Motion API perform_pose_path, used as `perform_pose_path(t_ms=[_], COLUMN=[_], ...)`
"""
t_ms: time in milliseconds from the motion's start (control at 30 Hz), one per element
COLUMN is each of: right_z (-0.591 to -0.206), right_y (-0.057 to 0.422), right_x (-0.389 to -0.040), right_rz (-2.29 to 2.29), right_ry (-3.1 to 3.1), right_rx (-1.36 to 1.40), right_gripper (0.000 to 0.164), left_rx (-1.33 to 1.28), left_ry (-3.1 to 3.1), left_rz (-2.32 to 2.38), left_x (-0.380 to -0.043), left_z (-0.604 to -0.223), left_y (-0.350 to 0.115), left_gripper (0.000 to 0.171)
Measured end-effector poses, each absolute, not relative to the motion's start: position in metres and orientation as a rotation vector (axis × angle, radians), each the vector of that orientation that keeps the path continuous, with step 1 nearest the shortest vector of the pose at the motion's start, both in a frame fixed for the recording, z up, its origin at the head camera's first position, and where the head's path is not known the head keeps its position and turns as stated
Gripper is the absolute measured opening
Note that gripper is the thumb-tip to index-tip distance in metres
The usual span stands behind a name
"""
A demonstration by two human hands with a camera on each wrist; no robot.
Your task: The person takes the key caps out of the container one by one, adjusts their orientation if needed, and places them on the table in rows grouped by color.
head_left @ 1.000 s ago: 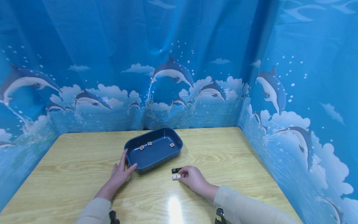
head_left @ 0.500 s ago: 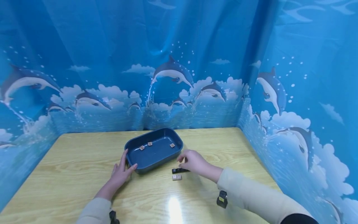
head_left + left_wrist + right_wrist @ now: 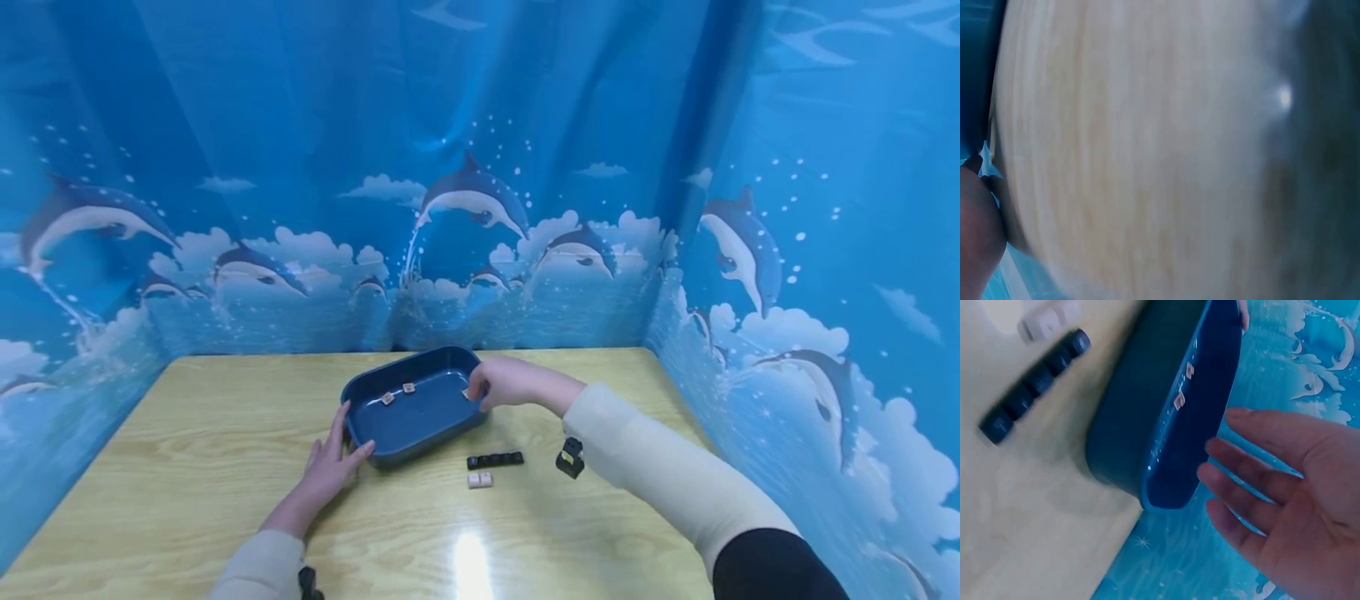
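My left hand [image 3: 326,467] rests at the near left corner of a dark blue tray [image 3: 401,454], thumb and straight index finger touching its rim. Over the tray's right end is my right hand [image 3: 498,383], fingers bent downward in the head view. The right wrist view shows this hand [image 3: 1291,487] with relaxed, parted fingers and nothing visible among them. Beneath its fingertips a small pale keycap [image 3: 466,394] is partly covered. Two more pale keycaps [image 3: 398,393] lie further left inside the tray. A row of several black keycaps [image 3: 495,460] and two white keycaps [image 3: 480,480] sit in front of the tray.
A wood-grain table [image 3: 615,517] carries everything. Blue dolphin-print curtains [image 3: 300,167] hang behind it and along the right side. Black wrist cameras, such as the right one [image 3: 570,458], are strapped at both sleeves.
My right hand has left the spot beside the white keycaps, risen past the black row and moved forward over the tray's right end. My left hand stays at the tray. The head view has shifted slightly.
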State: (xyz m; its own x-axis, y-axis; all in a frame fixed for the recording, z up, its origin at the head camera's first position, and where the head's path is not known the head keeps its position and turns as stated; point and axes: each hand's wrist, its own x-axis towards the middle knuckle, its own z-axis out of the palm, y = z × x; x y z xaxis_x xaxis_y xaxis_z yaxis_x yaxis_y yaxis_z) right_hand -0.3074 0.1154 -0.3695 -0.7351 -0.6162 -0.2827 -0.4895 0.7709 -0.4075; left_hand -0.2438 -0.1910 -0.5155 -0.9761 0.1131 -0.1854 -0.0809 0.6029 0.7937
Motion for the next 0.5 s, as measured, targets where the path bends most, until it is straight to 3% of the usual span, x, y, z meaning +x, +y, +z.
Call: perform_pose_path(t_ms=[333,500], right_z=[-0.368,-0.374], right_y=[0.093,0.084], right_x=[-0.347,-0.361], right_rz=[-0.172,-0.122], right_ry=[2.475,2.424], right_rx=[-0.873,-0.84], right_gripper=[0.013,0.022], left_rx=[0.017,0.003], left_ry=[2.638,2.643], left_rz=[1.314,1.328], left_x=[-0.244,-0.243], left_z=[-0.515,-0.515], left_y=[-0.188,-0.189], left_gripper=[0.09,0.089])
